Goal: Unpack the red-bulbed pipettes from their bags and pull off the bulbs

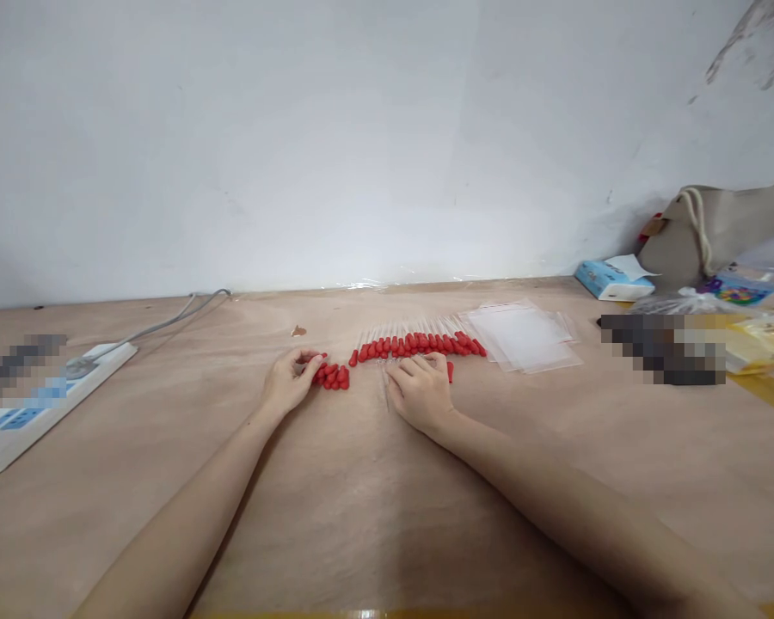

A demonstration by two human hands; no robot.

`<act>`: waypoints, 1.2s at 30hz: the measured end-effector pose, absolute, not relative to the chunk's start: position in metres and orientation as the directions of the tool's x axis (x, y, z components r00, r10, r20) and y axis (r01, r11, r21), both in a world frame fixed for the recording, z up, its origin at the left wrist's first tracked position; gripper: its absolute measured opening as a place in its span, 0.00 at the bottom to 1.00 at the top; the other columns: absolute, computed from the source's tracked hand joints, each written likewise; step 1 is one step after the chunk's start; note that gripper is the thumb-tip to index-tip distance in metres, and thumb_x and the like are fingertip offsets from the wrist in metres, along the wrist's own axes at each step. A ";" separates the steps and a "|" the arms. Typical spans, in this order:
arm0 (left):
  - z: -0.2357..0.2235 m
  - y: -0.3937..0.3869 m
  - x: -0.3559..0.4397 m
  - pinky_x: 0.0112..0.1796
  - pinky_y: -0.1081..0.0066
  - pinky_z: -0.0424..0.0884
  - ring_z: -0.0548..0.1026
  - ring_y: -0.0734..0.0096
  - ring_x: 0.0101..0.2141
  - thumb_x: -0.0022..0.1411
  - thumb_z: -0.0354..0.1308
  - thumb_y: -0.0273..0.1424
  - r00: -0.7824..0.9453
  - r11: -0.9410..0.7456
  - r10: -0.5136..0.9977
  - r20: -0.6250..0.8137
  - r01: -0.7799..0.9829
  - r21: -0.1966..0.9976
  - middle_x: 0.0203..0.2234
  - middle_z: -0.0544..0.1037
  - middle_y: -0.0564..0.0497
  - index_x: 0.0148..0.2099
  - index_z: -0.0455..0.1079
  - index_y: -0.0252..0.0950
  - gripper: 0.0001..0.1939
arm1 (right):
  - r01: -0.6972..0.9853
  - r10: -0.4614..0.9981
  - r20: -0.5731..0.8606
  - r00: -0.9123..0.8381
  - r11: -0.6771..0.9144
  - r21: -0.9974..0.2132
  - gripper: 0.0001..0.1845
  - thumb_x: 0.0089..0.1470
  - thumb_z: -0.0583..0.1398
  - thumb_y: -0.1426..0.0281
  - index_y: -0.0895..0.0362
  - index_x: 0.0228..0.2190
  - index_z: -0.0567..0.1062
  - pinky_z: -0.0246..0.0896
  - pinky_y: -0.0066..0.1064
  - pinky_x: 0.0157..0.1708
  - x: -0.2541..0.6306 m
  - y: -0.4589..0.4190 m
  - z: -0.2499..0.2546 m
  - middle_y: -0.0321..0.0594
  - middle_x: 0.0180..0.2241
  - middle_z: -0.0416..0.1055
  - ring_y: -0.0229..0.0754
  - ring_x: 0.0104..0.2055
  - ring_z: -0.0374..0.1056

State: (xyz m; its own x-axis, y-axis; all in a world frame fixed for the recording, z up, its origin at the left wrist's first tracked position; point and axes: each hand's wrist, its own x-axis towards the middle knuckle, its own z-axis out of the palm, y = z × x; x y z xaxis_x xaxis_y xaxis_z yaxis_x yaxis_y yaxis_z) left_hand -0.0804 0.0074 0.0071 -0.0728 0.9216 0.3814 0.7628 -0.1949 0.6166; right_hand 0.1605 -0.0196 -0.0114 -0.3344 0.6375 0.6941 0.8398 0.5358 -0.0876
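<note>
Pinching a red bulb [324, 356], left hand [287, 380] — loose bulbs [334, 378] are remaining, capped tubes [419, 345] lying rowed — right hand [422, 391], grip unclear.

Wood-grain tabletop [361, 507]. Frame left: white power strip [35, 414]. Center: small heap of red bulbs [335, 376], row of red-bulbed droppers [419, 344], clear plastic bags [525, 335]. Right: blue tissue pack [603, 279].

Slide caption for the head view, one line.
Left hand at a small cluster of red bulbs, right hand near a longer row, clear bags at its right end.
</note>
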 end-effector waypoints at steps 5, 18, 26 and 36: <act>0.000 0.012 -0.086 0.37 0.69 0.68 0.73 0.67 0.33 0.55 0.48 0.46 -0.102 -0.160 0.941 0.323 0.707 0.689 0.33 0.77 0.48 0.37 0.70 0.35 0.20 | 0.837 0.670 0.631 -0.392 0.544 -0.058 0.08 0.52 0.53 0.70 0.56 0.31 0.73 0.39 0.41 0.44 0.156 -0.025 -0.014 0.39 0.27 0.70 0.40 0.34 0.59; -0.010 0.020 -0.094 0.47 0.63 0.65 0.72 0.62 0.44 0.57 0.40 0.52 -0.139 -0.115 0.964 0.225 0.546 0.830 0.42 0.74 0.43 0.42 0.69 0.33 0.29 | 0.818 0.674 0.606 -0.422 0.572 -0.066 0.18 0.51 0.54 0.57 0.58 0.32 0.74 0.40 0.44 0.45 0.153 -0.032 -0.010 0.44 0.31 0.71 0.44 0.38 0.58; 0.012 0.026 -0.090 0.42 0.66 0.68 0.73 0.63 0.40 0.51 0.50 0.50 0.002 -0.153 0.979 0.204 0.671 0.726 0.38 0.76 0.46 0.41 0.70 0.36 0.24 | 0.807 0.612 0.680 -0.404 0.588 -0.050 0.10 0.52 0.55 0.64 0.55 0.28 0.74 0.41 0.40 0.45 0.191 -0.034 -0.008 0.38 0.25 0.70 0.40 0.34 0.59; 0.053 0.045 -0.029 0.21 0.75 0.66 0.70 0.72 0.15 0.47 0.55 0.43 0.077 0.006 0.974 -0.211 0.931 0.364 0.12 0.73 0.51 0.24 0.72 0.35 0.15 | 0.806 0.605 0.721 -0.337 0.581 -0.111 0.09 0.52 0.55 0.68 0.54 0.26 0.75 0.42 0.38 0.45 0.221 -0.041 -0.013 0.35 0.22 0.70 0.37 0.31 0.60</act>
